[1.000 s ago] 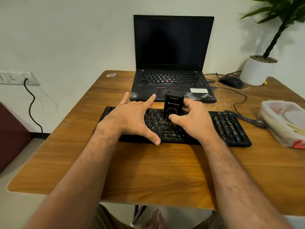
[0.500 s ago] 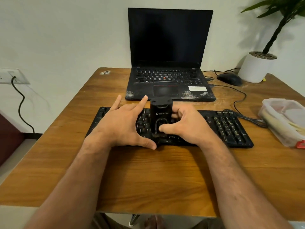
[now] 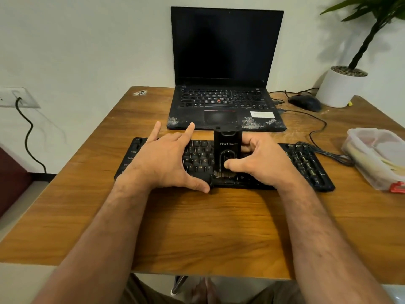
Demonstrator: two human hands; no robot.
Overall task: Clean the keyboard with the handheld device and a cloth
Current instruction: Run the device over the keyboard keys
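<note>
**Device upright on keyboard, near-edge row**

Table: wood-grain top, rounded corners, glossy, some scuffing at the far right.

Laptop: black, lid open, screen dark, matte; worn white patches on both palm-rest corners, red nub mid-keys. Sits at the far edge, just behind the keyboard.

Keyboard: black, flat, long rectangle, lying across the table's middle; its cable trails off the right end.

Pot: white, smooth, tapered, pebbled top, far right corner, holding a plant with a twisted stem.

Box: translucent plastic, rounded, red clip, right edge.

Left hand: lies flat on the keyboard's left half, fingers spread and straight, two lifted off the keys, thumb tip at the near edge. Holds nothing.

Right hand: fingers curled round the device from the right, thumb pressed across its front face.

Device: black, boxy, upright, white logo on front, oval inset below; short tan bristles at its foot touch the bottom key row, centre.

Mouse: dark, domed, beside the pot.
</note>
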